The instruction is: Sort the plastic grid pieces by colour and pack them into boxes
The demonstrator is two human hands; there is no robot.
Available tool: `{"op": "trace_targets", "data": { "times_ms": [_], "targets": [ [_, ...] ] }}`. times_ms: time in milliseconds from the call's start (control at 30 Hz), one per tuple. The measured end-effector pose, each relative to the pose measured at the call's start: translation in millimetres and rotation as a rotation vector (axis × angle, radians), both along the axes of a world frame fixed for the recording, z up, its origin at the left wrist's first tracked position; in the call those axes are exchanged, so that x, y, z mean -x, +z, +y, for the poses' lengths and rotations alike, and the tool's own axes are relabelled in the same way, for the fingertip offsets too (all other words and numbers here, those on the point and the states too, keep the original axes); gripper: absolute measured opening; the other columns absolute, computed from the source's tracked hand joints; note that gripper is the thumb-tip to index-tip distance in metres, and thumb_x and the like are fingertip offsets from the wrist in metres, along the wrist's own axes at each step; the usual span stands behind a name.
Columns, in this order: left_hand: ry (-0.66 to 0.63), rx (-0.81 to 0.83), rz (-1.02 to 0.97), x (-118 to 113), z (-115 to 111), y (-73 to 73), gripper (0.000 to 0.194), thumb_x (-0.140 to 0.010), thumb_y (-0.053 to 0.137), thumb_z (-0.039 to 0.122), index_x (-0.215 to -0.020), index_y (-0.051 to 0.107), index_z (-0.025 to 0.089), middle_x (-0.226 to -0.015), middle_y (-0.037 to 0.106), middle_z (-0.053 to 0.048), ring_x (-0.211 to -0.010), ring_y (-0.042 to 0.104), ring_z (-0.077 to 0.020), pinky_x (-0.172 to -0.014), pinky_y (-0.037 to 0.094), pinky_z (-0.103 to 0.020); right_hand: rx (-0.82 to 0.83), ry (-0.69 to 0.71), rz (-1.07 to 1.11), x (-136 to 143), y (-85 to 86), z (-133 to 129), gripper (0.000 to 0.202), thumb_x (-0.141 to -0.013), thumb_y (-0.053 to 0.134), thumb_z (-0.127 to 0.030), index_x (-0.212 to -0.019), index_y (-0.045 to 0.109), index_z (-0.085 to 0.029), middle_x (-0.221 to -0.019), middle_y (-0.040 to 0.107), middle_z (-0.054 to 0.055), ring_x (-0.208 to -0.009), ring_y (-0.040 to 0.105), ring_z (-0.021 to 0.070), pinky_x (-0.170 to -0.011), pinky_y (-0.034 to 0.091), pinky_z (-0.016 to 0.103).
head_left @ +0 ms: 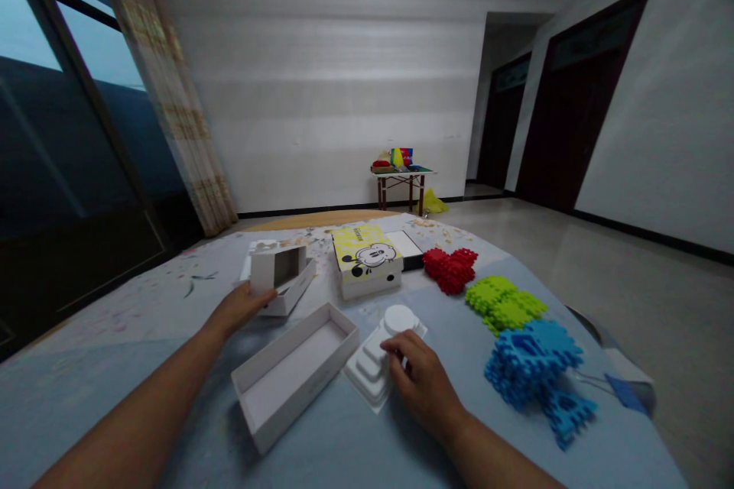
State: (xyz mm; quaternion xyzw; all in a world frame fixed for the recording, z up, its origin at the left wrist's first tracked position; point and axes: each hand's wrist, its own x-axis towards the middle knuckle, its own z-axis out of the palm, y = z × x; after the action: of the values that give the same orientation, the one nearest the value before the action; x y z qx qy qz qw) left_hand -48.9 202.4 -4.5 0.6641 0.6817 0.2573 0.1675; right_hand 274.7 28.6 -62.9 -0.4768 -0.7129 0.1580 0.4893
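Observation:
My left hand [246, 307] grips a small white open box [269, 269], thumb on its near side. That box is tilted over another white box [295, 292]; whether they touch I cannot tell. My right hand [423, 380] has curled fingers at the right side of a white moulded plastic tray [372, 359], which lies on the cloth with its round raised part at the far end. Between my hands sits a long white box [295, 370], open at the top, its inside showing bare. My right fingertips partly cover the tray.
Beyond stand a yellow and white cartoon box [367, 260] and a black and white box [406, 248]. Rightward lie red [450, 269], green [505, 304] and blue [533, 367] interlocking pieces. A floral cloth [195, 306] covers the table. A small table [402, 172] stands by the wall.

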Motion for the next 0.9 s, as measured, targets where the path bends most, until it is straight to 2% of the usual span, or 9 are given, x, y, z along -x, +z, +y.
{"op": "trace_targets", "data": {
  "times_ms": [133,233,300,367,500,633,700,767,900],
  "targets": [
    [-0.074,-0.038,-0.151,51,-50,6.1,0.054,-0.063,0.056,0.055,-0.101,0.057,0.017,-0.094,0.068,-0.007,-0.084,0.062,-0.0247,-0.068,0.048,-0.032,0.010,0.021,0.009,0,-2.2,1,0.022,-0.080,0.044,-0.010,-0.092,0.060,-0.017,-0.087,0.058,0.006,-0.081,0.055,0.0159,-0.072,0.044,0.027],
    [-0.082,-0.046,-0.303,72,-85,0.2,0.043,-0.065,0.055,0.054,-0.089,0.059,0.018,-0.074,0.064,-0.002,-0.066,0.058,-0.0188,-0.057,0.045,-0.029,0.020,0.026,0.012,0,-3.5,0,0.020,-0.081,0.043,-0.014,-0.091,0.060,-0.017,-0.088,0.059,0.006,-0.082,0.055,0.0165,-0.072,0.044,0.027],
    [-0.065,-0.024,-0.455,77,-102,-7.4,0.036,-0.066,0.056,0.052,-0.076,0.058,0.018,-0.063,0.060,0.000,-0.058,0.053,-0.0152,-0.055,0.044,-0.028,0.026,0.022,0.009,0,-4.0,0,0.020,-0.081,0.043,-0.015,-0.091,0.060,-0.017,-0.088,0.059,0.006,-0.083,0.056,0.0171,-0.071,0.045,0.027],
    [-0.038,-0.010,-0.630,75,-114,-14.8,0.033,-0.067,0.056,0.049,-0.073,0.057,0.017,-0.064,0.060,-0.001,-0.057,0.053,-0.0141,-0.057,0.045,-0.028,0.030,0.016,0.002,-1,-4.6,-1,0.020,-0.082,0.043,-0.016,-0.090,0.061,-0.017,-0.088,0.059,0.006,-0.082,0.056,0.0174,-0.070,0.045,0.028],
    [0.062,-0.035,-0.876,64,-125,-20.2,0.035,-0.073,0.046,0.046,-0.086,0.057,0.016,-0.082,0.068,-0.008,-0.065,0.060,-0.0176,-0.067,0.051,-0.034,0.018,0.013,-0.023,-2,-7.0,0,0.021,-0.082,0.042,-0.019,-0.091,0.062,-0.017,-0.089,0.061,0.007,-0.080,0.057,0.0181,-0.067,0.046,0.028],
    [0.182,-0.151,-1.143,66,-131,-16.7,0.034,-0.074,0.039,0.045,-0.090,0.055,0.019,-0.084,0.068,-0.007,-0.071,0.063,-0.0192,-0.071,0.052,-0.036,-0.004,-0.010,-0.023,-4,-9.5,1,0.024,-0.081,0.042,-0.021,-0.092,0.063,-0.018,-0.090,0.062,0.008,-0.078,0.057,0.0185,-0.064,0.046,0.028],
    [0.287,-0.198,-1.121,75,-135,-17.7,0.032,-0.074,0.039,0.045,-0.087,0.053,0.021,-0.079,0.066,-0.005,-0.067,0.062,-0.0176,-0.066,0.052,-0.034,-0.007,-0.020,-0.022,-5,-9.8,1,0.024,-0.082,0.042,-0.022,-0.093,0.063,-0.017,-0.090,0.062,0.008,-0.078,0.058,0.0184,-0.063,0.046,0.028],
    [0.436,-0.226,-1.001,88,-139,-22.2,0.030,-0.072,0.039,0.047,-0.083,0.049,0.021,-0.070,0.061,-0.003,-0.060,0.059,-0.0153,-0.057,0.051,-0.030,-0.010,-0.025,-0.024,-6,-9.5,1,0.024,-0.082,0.042,-0.022,-0.093,0.063,-0.017,-0.090,0.062,0.008,-0.077,0.058,0.0182,-0.063,0.046,0.028],
    [0.620,-0.233,-0.756,114,-146,-36.6,0.035,-0.070,0.038,0.055,-0.075,0.043,0.021,-0.054,0.049,0.001,-0.042,0.048,-0.0137,-0.038,0.040,-0.026,-0.013,-0.028,-0.035,-5,-8.2,0,0.023,-0.082,0.042,-0.020,-0.091,0.062,-0.017,-0.089,0.062,0.008,-0.078,0.058,0.0180,-0.064,0.046,0.028]
  ]
}}
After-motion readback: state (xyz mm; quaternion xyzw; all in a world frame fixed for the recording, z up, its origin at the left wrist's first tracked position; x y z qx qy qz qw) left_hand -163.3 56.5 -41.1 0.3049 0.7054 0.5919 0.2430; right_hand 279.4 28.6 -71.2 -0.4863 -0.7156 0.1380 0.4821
